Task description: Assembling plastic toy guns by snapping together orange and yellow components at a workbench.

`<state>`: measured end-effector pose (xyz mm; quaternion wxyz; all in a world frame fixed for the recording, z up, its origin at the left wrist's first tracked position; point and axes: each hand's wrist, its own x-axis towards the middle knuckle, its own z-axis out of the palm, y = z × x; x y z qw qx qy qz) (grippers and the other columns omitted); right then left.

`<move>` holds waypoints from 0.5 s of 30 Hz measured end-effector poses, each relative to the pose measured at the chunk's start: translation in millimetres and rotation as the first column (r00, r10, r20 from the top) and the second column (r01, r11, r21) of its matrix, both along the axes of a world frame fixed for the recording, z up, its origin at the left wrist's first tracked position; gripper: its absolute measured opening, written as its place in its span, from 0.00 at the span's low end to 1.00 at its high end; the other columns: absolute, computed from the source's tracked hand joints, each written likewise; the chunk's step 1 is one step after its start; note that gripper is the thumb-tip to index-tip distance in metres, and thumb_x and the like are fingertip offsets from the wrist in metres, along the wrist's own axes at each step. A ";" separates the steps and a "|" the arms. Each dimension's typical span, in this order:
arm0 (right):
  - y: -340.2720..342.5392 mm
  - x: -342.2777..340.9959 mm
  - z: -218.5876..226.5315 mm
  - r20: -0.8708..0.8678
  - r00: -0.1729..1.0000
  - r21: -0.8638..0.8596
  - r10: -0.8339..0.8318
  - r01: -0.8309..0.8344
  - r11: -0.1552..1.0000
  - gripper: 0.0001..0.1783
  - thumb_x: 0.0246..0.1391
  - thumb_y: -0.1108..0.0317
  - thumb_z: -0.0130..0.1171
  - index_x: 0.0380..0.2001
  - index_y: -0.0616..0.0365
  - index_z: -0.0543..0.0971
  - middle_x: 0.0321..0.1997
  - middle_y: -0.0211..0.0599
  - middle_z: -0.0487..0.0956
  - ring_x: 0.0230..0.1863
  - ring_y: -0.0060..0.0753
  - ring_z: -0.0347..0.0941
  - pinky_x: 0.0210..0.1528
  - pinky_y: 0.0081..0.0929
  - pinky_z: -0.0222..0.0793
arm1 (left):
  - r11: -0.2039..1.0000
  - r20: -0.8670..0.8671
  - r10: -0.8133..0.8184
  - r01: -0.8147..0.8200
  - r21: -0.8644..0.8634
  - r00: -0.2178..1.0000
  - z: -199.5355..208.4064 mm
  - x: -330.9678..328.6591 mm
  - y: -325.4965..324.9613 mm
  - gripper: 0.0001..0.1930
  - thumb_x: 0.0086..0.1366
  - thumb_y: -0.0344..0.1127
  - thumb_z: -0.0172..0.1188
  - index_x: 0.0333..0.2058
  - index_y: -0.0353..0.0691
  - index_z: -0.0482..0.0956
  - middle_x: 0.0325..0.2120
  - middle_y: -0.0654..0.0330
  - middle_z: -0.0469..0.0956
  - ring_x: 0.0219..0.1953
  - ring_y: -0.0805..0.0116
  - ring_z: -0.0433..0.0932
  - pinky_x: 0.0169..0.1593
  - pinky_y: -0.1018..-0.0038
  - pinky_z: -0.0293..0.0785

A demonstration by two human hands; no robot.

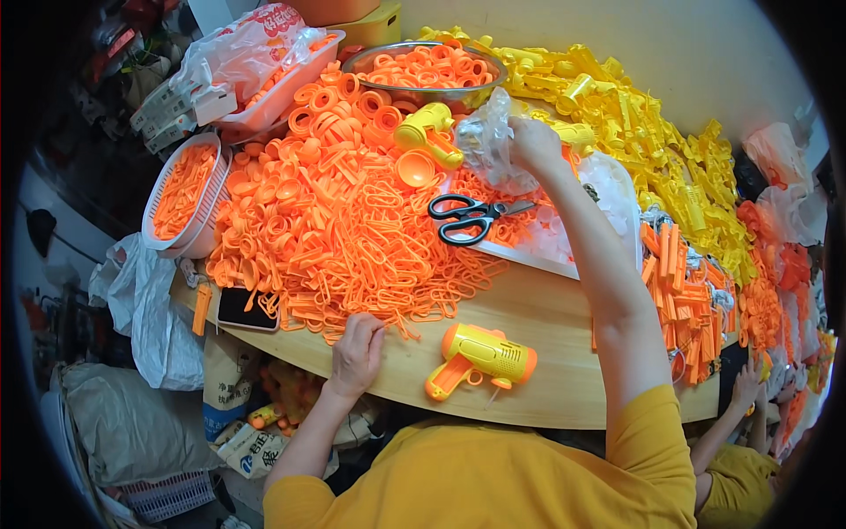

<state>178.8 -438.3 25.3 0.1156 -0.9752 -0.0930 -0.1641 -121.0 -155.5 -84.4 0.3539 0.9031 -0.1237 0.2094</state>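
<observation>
My right hand [535,145] is stretched across the table, closed on a crumpled clear plastic bag [486,145]; its fingertips are hidden. My left hand [357,355] rests with curled fingers at the near table edge, beside a heap of orange plastic parts [352,212]. What it holds, if anything, is hidden. Between my arms a yellow and orange toy gun [489,354] lies on its side on the wooden table [546,304]. Black-handled scissors [471,218] lie on a white tray [564,267] of small orange and translucent pieces. Another yellow toy gun piece [430,132] sits near the bag.
Yellow plastic parts [608,106] are heaped along the wall. A metal bowl [423,93] and a white basket [218,212] hold orange pieces. Orange sticks [683,300] pile up at right. A phone [247,309] lies by the left edge. Another person's hand [746,388] shows far right.
</observation>
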 end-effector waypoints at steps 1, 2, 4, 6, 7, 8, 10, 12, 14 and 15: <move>3.1 2.5 -0.5 -0.026 1.000 -0.144 0.003 -0.007 0.990 0.15 0.50 0.63 0.51 0.40 0.50 0.80 0.36 0.46 0.81 0.43 0.46 0.77 0.44 0.40 0.72 | 1.000 0.014 0.001 -0.001 -0.023 1.000 -1.7 -0.8 -1.4 0.07 0.58 0.22 0.55 0.35 0.35 0.72 0.32 0.52 0.72 0.32 0.53 0.75 0.34 0.68 0.73; 3.9 3.5 -1.3 -0.028 1.000 -0.144 0.004 -0.007 0.990 0.15 0.50 0.63 0.51 0.40 0.50 0.80 0.36 0.46 0.81 0.43 0.46 0.77 0.44 0.40 0.72 | 1.000 0.012 0.001 -0.001 -0.024 1.000 -2.2 -0.6 -1.9 0.07 0.58 0.22 0.55 0.35 0.35 0.72 0.32 0.52 0.72 0.32 0.53 0.75 0.34 0.68 0.73; 4.7 4.5 -2.3 -0.074 0.997 -0.120 -0.028 0.019 0.993 0.13 0.49 0.66 0.49 0.34 0.51 0.81 0.35 0.46 0.80 0.42 0.48 0.77 0.43 0.41 0.72 | 0.998 0.020 -0.002 0.003 -0.061 1.000 -1.9 -0.5 -3.4 0.06 0.58 0.21 0.54 0.36 0.34 0.71 0.32 0.51 0.72 0.33 0.53 0.74 0.35 0.69 0.72; 4.5 -0.4 -6.2 -0.061 0.998 -0.109 -0.015 0.008 0.994 0.12 0.48 0.66 0.50 0.32 0.51 0.82 0.37 0.46 0.80 0.41 0.48 0.77 0.41 0.42 0.72 | 0.997 0.035 -0.004 0.006 -0.078 0.999 -1.4 -0.1 -5.8 0.06 0.59 0.21 0.54 0.36 0.34 0.71 0.31 0.51 0.72 0.32 0.54 0.74 0.35 0.69 0.71; 4.5 -3.9 -8.7 -0.043 0.999 -0.095 0.002 -0.006 0.995 0.11 0.47 0.66 0.50 0.30 0.50 0.82 0.38 0.46 0.80 0.40 0.49 0.77 0.40 0.42 0.72 | 0.996 0.052 -0.001 0.006 -0.092 0.999 -1.2 0.1 -6.9 0.06 0.59 0.21 0.54 0.35 0.33 0.71 0.31 0.51 0.72 0.32 0.55 0.73 0.35 0.70 0.71; 3.5 -8.3 -11.1 -0.046 0.999 -0.099 0.001 -0.006 0.995 0.11 0.47 0.66 0.50 0.30 0.50 0.82 0.38 0.46 0.80 0.40 0.49 0.77 0.40 0.42 0.72 | 0.995 0.050 -0.002 0.007 -0.096 0.999 -1.0 0.5 -8.2 0.06 0.59 0.21 0.54 0.35 0.33 0.71 0.31 0.51 0.72 0.32 0.55 0.73 0.35 0.70 0.71; 0.4 -19.7 -16.7 0.013 0.995 -0.060 0.095 -0.095 0.994 0.08 0.46 0.68 0.53 0.29 0.54 0.80 0.38 0.46 0.79 0.39 0.50 0.75 0.37 0.42 0.71 | 0.993 0.055 -0.010 0.016 -0.120 0.998 -0.5 1.7 -10.8 0.06 0.59 0.21 0.54 0.36 0.33 0.71 0.31 0.51 0.72 0.32 0.56 0.73 0.35 0.71 0.71; -0.6 -33.9 -24.5 0.124 0.983 -0.038 0.138 -0.135 0.990 0.07 0.46 0.68 0.55 0.29 0.54 0.79 0.36 0.43 0.78 0.37 0.48 0.75 0.35 0.41 0.71 | 0.992 0.062 -0.011 0.019 -0.129 0.998 -0.2 2.7 -13.0 0.06 0.59 0.21 0.54 0.36 0.33 0.71 0.31 0.51 0.72 0.31 0.57 0.73 0.35 0.71 0.71; -2.9 -43.7 -33.6 0.232 0.957 -0.021 0.175 -0.176 0.984 0.06 0.46 0.68 0.56 0.28 0.54 0.79 0.35 0.41 0.77 0.35 0.47 0.75 0.34 0.39 0.71 | 0.990 0.069 -0.013 0.023 -0.136 0.998 -0.5 2.9 -15.0 0.06 0.59 0.21 0.54 0.36 0.33 0.71 0.31 0.52 0.72 0.31 0.57 0.73 0.35 0.71 0.70; -3.8 -46.6 -38.8 0.350 0.907 0.002 0.235 -0.252 0.968 0.04 0.46 0.70 0.57 0.28 0.55 0.78 0.34 0.39 0.76 0.34 0.46 0.75 0.34 0.37 0.71 | 0.989 0.071 -0.012 0.022 -0.143 0.997 -0.6 2.8 -15.6 0.06 0.59 0.21 0.54 0.36 0.33 0.71 0.31 0.52 0.72 0.31 0.58 0.72 0.34 0.71 0.70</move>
